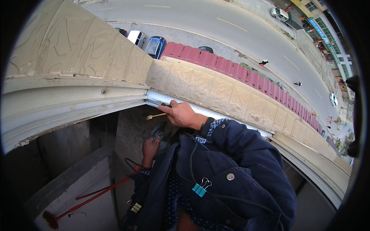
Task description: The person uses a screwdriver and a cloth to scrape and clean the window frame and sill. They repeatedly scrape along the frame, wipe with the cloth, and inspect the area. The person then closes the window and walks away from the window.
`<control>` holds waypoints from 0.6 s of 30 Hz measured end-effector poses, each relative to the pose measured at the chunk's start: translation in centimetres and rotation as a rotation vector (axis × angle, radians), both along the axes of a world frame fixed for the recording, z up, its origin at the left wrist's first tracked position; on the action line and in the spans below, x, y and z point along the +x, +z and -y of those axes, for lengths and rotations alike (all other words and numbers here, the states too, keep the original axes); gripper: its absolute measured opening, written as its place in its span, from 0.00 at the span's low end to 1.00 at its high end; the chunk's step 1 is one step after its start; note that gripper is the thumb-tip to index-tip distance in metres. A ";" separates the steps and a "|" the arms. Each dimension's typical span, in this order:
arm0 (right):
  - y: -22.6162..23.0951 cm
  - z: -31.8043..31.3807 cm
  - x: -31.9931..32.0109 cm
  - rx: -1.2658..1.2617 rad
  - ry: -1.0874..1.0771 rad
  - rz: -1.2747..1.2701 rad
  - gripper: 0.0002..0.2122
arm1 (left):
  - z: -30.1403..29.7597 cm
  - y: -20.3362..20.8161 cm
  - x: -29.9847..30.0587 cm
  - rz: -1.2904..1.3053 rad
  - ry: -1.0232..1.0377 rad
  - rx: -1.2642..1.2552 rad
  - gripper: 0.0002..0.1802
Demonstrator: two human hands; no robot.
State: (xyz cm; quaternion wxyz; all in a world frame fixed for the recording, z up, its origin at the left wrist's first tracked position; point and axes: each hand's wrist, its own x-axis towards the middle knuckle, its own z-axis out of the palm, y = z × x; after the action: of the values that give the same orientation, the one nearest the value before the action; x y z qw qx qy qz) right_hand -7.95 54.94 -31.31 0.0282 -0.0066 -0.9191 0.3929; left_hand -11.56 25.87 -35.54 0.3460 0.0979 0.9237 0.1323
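Note:
My right hand (182, 114) is closed at the inner corner of the white window frame (175, 99), its fingers against the rail. A thin brass-coloured tool with a rounded end (155, 116) sticks out from under its fingers, pointing left. Beside the index fingertip a small dark piece (165, 105) lies on the rail. Lower down, inside the opening, my left hand (150, 148) is closed around a dark, looped thing (157, 133). Shadow and blur hide what kind of thing it is.
A tan stone ledge (216, 88) runs outside the frame, with a red corrugated roof (231, 69) beyond. Far below lies a street (200, 19) with parked cars. Inside, a long red-handled brush (90, 198) leans at the lower left. Binder clips (201, 188) hold a cable on my jacket.

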 end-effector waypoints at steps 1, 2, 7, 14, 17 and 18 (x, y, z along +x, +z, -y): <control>-0.1 0.0 -0.1 0.001 -0.002 -0.001 0.21 | 0.1 -0.1 -0.1 -0.002 -0.004 0.000 0.35; -0.1 0.1 -0.2 0.003 -0.005 -0.003 0.21 | 0.1 -0.2 -0.1 0.002 -0.009 -0.014 0.35; -0.4 0.2 -0.8 0.006 -0.004 -0.009 0.22 | 0.2 -0.8 -0.7 -0.034 -0.013 0.012 0.34; 0.2 0.2 -0.7 0.019 -0.006 -0.057 0.23 | -0.1 -0.7 -1.1 -0.028 -0.028 0.029 0.33; 0.9 0.1 -0.4 0.020 0.018 -0.059 0.24 | -0.2 -0.8 -1.1 -0.013 -0.047 0.007 0.33; 1.1 0.1 -0.4 0.015 0.019 -0.087 0.24 | -0.1 -0.9 -1.1 -0.021 -0.046 0.007 0.33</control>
State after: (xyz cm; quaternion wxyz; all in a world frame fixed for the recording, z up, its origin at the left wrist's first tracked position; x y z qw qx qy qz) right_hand -8.30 54.85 -30.17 0.0646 0.0195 -0.9200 0.3861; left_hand -12.70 26.02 -36.49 0.3389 0.1217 0.9243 0.1267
